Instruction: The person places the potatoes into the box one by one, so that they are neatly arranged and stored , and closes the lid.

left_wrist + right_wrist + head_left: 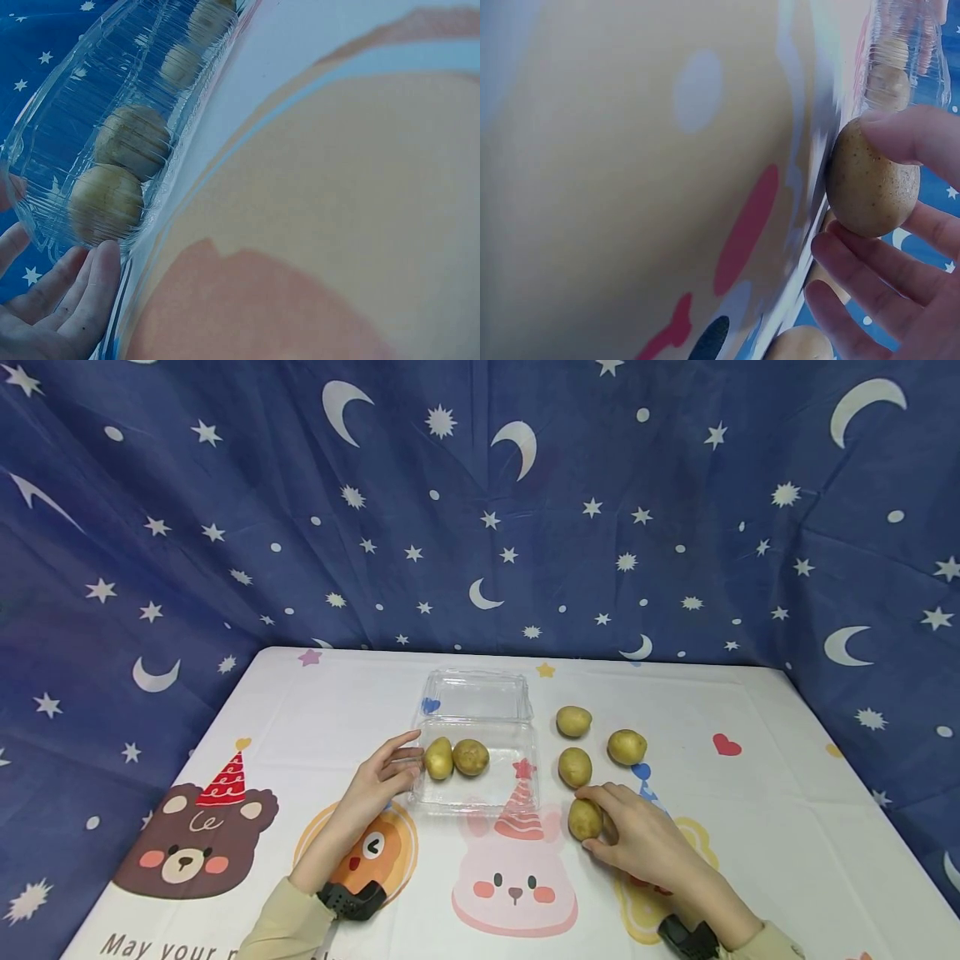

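My right hand (pixel 648 837) holds a potato (pixel 585 819) between thumb and fingers at the tablecloth, right of the container. In the right wrist view the thumb lies over the top of this potato (pixel 874 180) and the fingers reach round its other side. My left hand (pixel 381 777) rests its extended fingers against the left wall of a clear plastic clamshell container (pixel 476 793). The container's lid (pixel 480 695) is folded back, away from me. Two potatoes lie side by side inside, a longish one (pixel 438 758) at the left wall and a rounder one (pixel 471 757) beside it.
Three more potatoes lie right of the container: one at the back (pixel 573 722), one farther right (pixel 627 747), and one (pixel 575 767) just beyond my right hand. A white tablecloth (pixel 337 693) with cartoon animals covers the table. A blue starry curtain (pixel 465 510) hangs behind.
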### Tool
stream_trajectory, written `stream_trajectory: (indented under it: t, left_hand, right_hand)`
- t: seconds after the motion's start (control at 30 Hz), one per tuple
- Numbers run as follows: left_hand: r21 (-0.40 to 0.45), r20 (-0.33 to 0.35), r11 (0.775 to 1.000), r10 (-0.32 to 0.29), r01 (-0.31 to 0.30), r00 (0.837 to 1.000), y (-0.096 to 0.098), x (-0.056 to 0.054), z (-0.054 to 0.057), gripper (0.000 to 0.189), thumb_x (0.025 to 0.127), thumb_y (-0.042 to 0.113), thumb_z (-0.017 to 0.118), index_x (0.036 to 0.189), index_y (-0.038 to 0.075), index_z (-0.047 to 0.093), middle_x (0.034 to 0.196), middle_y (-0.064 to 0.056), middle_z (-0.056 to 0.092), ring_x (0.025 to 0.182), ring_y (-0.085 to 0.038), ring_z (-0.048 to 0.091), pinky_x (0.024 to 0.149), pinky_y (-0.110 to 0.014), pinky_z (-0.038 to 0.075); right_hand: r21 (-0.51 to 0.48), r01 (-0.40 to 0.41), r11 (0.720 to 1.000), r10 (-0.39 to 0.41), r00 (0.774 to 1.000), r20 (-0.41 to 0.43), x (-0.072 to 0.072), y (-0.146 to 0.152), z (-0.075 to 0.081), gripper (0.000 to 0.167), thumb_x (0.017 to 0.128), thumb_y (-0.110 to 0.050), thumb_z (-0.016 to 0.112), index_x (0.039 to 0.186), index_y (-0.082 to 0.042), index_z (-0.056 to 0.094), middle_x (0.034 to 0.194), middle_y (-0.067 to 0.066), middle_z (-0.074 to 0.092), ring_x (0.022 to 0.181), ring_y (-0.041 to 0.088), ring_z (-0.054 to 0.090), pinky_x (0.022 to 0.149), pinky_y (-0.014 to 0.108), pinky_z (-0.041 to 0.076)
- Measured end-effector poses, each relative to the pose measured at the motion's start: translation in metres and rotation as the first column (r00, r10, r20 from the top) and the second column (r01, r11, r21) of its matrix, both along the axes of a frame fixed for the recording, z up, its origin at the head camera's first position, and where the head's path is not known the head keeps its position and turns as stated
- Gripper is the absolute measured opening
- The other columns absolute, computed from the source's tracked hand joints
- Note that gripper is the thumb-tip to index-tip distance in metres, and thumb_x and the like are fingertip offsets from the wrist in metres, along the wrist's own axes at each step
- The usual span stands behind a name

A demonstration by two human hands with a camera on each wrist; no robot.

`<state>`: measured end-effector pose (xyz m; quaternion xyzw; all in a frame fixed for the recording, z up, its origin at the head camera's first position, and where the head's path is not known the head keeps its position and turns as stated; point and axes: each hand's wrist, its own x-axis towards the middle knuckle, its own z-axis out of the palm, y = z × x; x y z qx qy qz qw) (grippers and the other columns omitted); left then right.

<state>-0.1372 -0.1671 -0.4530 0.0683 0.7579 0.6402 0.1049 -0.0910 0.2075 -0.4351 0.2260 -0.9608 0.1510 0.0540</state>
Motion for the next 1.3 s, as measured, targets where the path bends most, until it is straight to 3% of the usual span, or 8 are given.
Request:
stream_trajectory:
  t: [0.53,0.97,1.3]
  left_hand:
    - [-0.018,-0.016,1.0,-0.003,0.003,1.0,0.0,0.0,0.0,0.055,0.096,0.016,0.057,0.148,0.017,0.038,0.139,-0.021,0.049,0.126,-0.038,0.051,0.086,-0.024,0.05]
    - [-0.018,-0.027,1.0,-0.009,0.008,1.0,0.0,0.0,-0.001,0.056,0.096,0.017,0.058,0.148,0.016,0.037,0.139,-0.022,0.049,0.125,-0.039,0.051,0.086,-0.027,0.05]
    - [-0.017,-0.022,1.0,-0.005,0.005,1.0,0.0,-0.001,0.0,0.054,0.097,0.012,0.056,0.147,0.018,0.038,0.139,-0.023,0.049,0.126,-0.039,0.051,0.085,-0.025,0.05]
  right_hand:
    - [-0.045,0.039,0.998,-0.037,0.999,0.028,0.003,0.005,0.01,0.061,0.067,-0.029,0.086,0.122,-0.021,0.061,0.104,-0.008,0.061,0.079,0.008,0.049,0.065,0.022,0.042]
    - [-0.071,0.003,0.997,-0.006,0.999,-0.037,0.002,0.004,0.023,0.061,0.068,-0.029,0.087,0.122,-0.018,0.061,0.11,-0.008,0.064,0.092,0.008,0.058,0.076,0.03,0.052]
    - [-0.111,-0.018,0.994,0.013,0.999,-0.043,-0.001,-0.002,0.032,0.058,0.071,-0.032,0.084,0.121,-0.021,0.059,0.114,-0.008,0.062,0.09,0.011,0.059,0.07,0.026,0.049]
